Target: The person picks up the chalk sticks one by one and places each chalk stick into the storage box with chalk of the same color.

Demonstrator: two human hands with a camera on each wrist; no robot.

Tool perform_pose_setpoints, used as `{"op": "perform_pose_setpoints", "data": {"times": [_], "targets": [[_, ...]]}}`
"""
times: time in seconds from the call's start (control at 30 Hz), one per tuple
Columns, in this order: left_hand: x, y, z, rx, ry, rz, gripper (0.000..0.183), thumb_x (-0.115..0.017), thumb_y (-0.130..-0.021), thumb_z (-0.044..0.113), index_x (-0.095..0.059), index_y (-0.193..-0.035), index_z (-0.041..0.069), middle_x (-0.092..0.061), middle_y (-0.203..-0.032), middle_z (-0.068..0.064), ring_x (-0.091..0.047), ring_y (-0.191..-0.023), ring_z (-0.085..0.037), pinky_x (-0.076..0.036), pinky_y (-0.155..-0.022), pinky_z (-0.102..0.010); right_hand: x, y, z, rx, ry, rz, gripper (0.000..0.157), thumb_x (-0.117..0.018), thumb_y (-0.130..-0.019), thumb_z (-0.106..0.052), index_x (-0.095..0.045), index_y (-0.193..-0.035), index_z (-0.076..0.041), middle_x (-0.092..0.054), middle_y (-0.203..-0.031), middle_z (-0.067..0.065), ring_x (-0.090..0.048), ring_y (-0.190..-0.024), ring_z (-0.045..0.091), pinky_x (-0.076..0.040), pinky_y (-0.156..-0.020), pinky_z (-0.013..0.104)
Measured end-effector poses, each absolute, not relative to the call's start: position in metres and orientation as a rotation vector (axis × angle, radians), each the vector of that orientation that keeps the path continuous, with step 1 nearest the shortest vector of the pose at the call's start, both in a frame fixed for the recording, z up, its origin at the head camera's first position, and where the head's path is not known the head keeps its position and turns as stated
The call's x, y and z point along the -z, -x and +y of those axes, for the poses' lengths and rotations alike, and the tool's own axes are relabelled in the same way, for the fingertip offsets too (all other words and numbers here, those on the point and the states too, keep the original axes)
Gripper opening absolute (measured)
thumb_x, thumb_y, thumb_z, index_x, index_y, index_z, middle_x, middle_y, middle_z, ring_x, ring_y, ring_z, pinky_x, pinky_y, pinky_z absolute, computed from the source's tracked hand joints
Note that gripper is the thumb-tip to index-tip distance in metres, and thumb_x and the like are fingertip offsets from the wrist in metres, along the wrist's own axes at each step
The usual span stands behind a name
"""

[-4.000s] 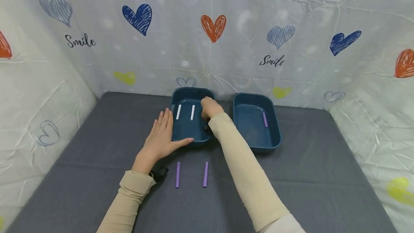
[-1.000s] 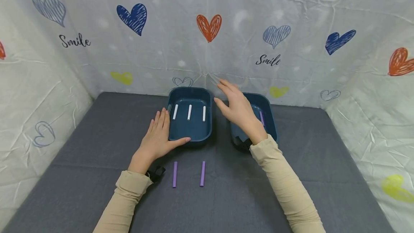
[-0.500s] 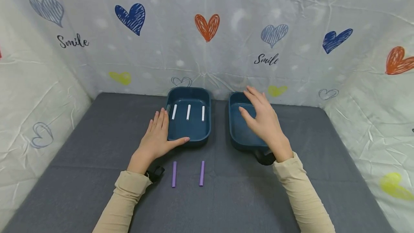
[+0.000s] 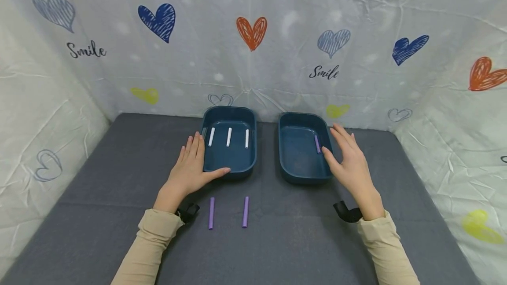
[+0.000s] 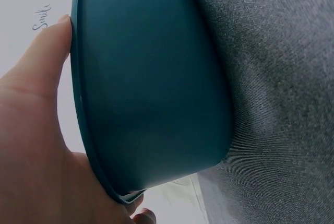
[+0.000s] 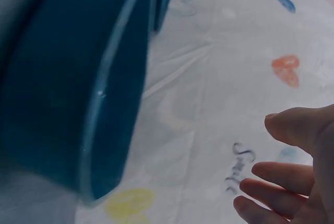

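Observation:
My left hand (image 4: 186,170) lies with straight fingers along the left side of the left blue box (image 4: 229,173), its thumb on the front rim. In the left wrist view, the thumb touches the rim of that box (image 5: 151,83). Inside it, three white chalk sticks (image 4: 229,137) stand apart in a row. My right hand (image 4: 352,166) holds nothing and hovers at the right side of the right blue box (image 4: 305,179), fingers extended, as the right wrist view also shows the hand (image 6: 292,182). One purple chalk stick (image 4: 317,144) lies in the right box.
Two more purple chalk sticks, a left one (image 4: 211,213) and a right one (image 4: 245,212), lie on the grey tablecloth (image 4: 289,245) before the boxes. A white curtain (image 4: 285,56) with printed hearts hangs close behind both boxes.
My right hand has left the left box, where a third white chalk stick now shows, and has moved right across the right box to its far side. My left hand has stayed in place.

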State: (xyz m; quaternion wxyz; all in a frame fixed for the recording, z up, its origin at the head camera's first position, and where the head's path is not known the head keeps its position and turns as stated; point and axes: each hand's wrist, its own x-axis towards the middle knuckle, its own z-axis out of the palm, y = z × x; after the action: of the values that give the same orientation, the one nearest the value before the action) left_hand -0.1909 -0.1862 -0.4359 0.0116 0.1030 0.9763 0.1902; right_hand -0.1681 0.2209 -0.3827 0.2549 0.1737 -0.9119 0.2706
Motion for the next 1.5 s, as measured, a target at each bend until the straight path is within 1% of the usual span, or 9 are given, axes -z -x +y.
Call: {"op": "perform_pose_setpoints", "data": {"times": [0.1, 0.2, 0.37, 0.47, 0.6, 0.93, 1.23, 1.33, 1.5], "targets": [[0.436, 0.191, -0.187, -0.587, -0.322, 3.048, 0.129, -0.050, -0.080, 0.084, 0.006, -0.156, -0.003, 0.011, -0.164, -0.020, 0.009, -0.150, -0.036, -0.001, -0.120, -0.056, 0.392, 0.164, 0.229, -0.725, -0.433, -2.527, 0.057, -0.067, -0.095, -0.015, -0.046, -0.145, 0.005, -0.040, -0.154, 0.018, -0.036, -0.142, 0.035, -0.019, -0.120, 0.048], [0.436, 0.190, -0.188, -0.591, -0.321, 3.052, 0.129, -0.051, -0.080, 0.084, 0.005, -0.156, -0.003, 0.009, -0.164, -0.021, 0.008, -0.150, -0.037, -0.002, -0.120, -0.057, 0.401, 0.161, 0.234, -0.715, -0.416, -2.605, 0.059, -0.064, -0.098, -0.020, -0.042, -0.147, 0.005, -0.035, -0.156, 0.019, -0.031, -0.144, 0.036, -0.017, -0.120, 0.049], [0.435, 0.189, -0.188, -0.602, -0.312, 3.043, 0.129, -0.052, -0.080, 0.083, 0.006, -0.156, -0.003, 0.011, -0.164, -0.020, 0.009, -0.150, -0.037, 0.000, -0.120, -0.056, 0.419, 0.160, 0.240, -0.661, -0.417, -2.807, 0.068, -0.052, -0.104, -0.033, -0.028, -0.152, 0.008, -0.019, -0.162, 0.022, -0.016, -0.149, 0.038, -0.011, -0.120, 0.056], [0.434, 0.188, -0.187, -0.605, -0.317, 3.041, 0.128, -0.052, -0.080, 0.083, 0.006, -0.156, -0.003, 0.011, -0.164, -0.020, 0.009, -0.150, -0.037, 0.000, -0.120, -0.056, 0.428, 0.161, 0.240, -0.630, -0.415, -2.931, 0.074, -0.045, -0.105, -0.042, -0.019, -0.154, 0.008, -0.008, -0.164, 0.021, -0.006, -0.151, 0.036, -0.008, -0.119, 0.058], [0.434, 0.188, -0.187, -0.607, -0.315, 3.043, 0.128, -0.052, -0.080, 0.082, 0.005, -0.156, -0.003, 0.011, -0.164, -0.019, 0.008, -0.150, -0.037, 0.000, -0.120, -0.056, 0.436, 0.162, 0.240, -0.611, -0.410, -3.030, 0.079, -0.040, -0.106, -0.048, -0.013, -0.155, 0.007, -0.001, -0.165, 0.020, 0.000, -0.151, 0.035, -0.006, -0.119, 0.058], [0.431, 0.188, -0.186, -0.610, -0.319, 3.021, 0.128, -0.053, -0.081, 0.081, 0.008, -0.155, -0.003, 0.014, -0.163, -0.019, 0.011, -0.150, -0.036, 0.001, -0.120, -0.055, 0.441, 0.163, 0.241, -0.585, -0.415, -3.086, 0.076, -0.032, -0.107, -0.047, -0.010, -0.155, 0.009, 0.003, -0.164, 0.020, 0.001, -0.151, 0.037, -0.007, -0.119, 0.060], [0.432, 0.190, -0.188, -0.583, -0.351, 3.039, 0.126, -0.054, -0.081, 0.081, 0.001, -0.156, -0.004, 0.009, -0.164, -0.021, 0.009, -0.150, -0.037, -0.002, -0.120, -0.057, 0.443, 0.161, 0.239, -0.587, -0.404, -3.089, 0.075, -0.029, -0.108, -0.046, -0.008, -0.155, 0.009, 0.005, -0.164, 0.019, 0.002, -0.151, 0.036, -0.007, -0.119, 0.059], [0.430, 0.190, -0.189, -0.586, -0.365, 3.036, 0.123, -0.054, -0.082, 0.079, 0.000, -0.157, -0.002, 0.010, -0.164, -0.021, 0.009, -0.150, -0.037, -0.003, -0.120, -0.058, 0.442, 0.161, 0.239, -0.587, -0.402, -3.089, 0.074, -0.030, -0.108, -0.045, -0.008, -0.155, 0.009, 0.005, -0.164, 0.020, 0.002, -0.151, 0.036, -0.008, -0.119, 0.059], [0.425, 0.188, -0.186, -0.558, -0.415, 3.041, 0.115, -0.050, -0.086, 0.078, 0.000, -0.158, 0.004, 0.013, -0.164, -0.018, 0.012, -0.150, -0.034, -0.002, -0.120, -0.055, 0.442, 0.162, 0.239, -0.583, -0.407, -3.089, 0.074, -0.030, -0.108, -0.044, -0.008, -0.155, 0.009, 0.004, -0.164, 0.020, 0.001, -0.151, 0.037, -0.008, -0.119, 0.059]]}}
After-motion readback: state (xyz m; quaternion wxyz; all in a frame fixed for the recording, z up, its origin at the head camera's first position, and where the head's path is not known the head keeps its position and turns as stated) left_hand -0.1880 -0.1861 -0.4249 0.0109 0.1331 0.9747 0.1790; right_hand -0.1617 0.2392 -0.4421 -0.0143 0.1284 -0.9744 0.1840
